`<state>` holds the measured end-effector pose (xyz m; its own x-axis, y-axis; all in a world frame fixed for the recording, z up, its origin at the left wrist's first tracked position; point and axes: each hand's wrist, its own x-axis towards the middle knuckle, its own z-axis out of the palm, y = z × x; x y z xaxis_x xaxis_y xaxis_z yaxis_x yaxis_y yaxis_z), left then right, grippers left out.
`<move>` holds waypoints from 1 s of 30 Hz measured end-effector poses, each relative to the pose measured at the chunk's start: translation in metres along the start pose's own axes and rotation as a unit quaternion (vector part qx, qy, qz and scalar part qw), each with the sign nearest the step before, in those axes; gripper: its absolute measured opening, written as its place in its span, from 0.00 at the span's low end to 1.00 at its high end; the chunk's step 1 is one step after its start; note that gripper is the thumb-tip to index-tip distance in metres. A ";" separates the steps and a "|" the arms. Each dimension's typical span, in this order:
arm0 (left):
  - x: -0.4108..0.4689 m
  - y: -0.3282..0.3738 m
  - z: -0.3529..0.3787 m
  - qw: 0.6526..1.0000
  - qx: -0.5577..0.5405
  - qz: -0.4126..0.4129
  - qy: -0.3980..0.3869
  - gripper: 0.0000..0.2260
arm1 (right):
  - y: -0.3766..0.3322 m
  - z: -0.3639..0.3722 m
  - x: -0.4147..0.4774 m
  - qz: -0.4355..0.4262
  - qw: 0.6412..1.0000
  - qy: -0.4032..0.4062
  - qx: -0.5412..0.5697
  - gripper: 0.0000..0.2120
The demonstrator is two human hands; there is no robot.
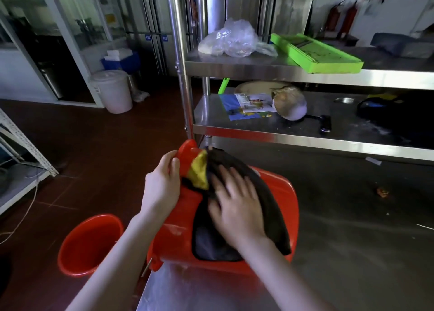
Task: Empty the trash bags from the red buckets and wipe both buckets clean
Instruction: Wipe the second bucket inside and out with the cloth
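A red bucket [281, 193] lies on its side on the steel table [352, 228], its base pointing away from me. My left hand [162, 184] grips the bucket near its base end. My right hand [237, 207] presses flat on a dark cloth [270, 207] with a yellow patch, spread over the bucket's outer wall; the fingers are blurred. A second red bucket [89, 242] stands upright and looks empty on the floor at the lower left, beside the table.
Behind the bucket rises a steel shelf rack [281, 71] with a clear plastic bag [232, 40], a green slicer [314, 52], papers and a wrapped round object. A white lidded bin [112, 90] stands on the brown floor at the back left. A white rack is at the far left.
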<state>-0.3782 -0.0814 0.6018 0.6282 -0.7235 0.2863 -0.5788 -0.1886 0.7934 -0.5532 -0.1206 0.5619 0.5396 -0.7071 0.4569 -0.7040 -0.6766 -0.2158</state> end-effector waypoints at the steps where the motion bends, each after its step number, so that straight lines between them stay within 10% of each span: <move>1: -0.010 -0.005 -0.005 1.000 -0.017 0.008 0.004 0.15 | 0.017 -0.004 0.004 0.045 0.999 0.013 -0.017 0.20; 6: -0.054 -0.028 -0.019 0.997 -0.070 -0.015 0.009 0.14 | 0.085 -0.024 0.047 0.331 0.921 -0.201 0.031 0.22; 18: 0.012 -0.041 -0.027 0.999 -0.029 0.008 -0.030 0.13 | -0.032 0.018 0.021 -0.087 0.994 -0.065 -0.028 0.23; 27: 0.024 -0.045 -0.030 0.991 -0.105 0.009 -0.084 0.13 | 0.041 -0.007 0.028 0.247 0.959 -0.132 -0.040 0.24; 30: 0.031 -0.061 -0.040 0.990 -0.108 -0.007 -0.091 0.13 | 0.008 0.008 0.034 0.216 0.967 -0.113 -0.073 0.23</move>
<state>-0.3030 -0.0658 0.5837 0.5208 -0.8326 0.1885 -0.4334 -0.0677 0.8986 -0.5369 -0.1516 0.5684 0.2552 -0.9556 0.1475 -0.9355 -0.2826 -0.2121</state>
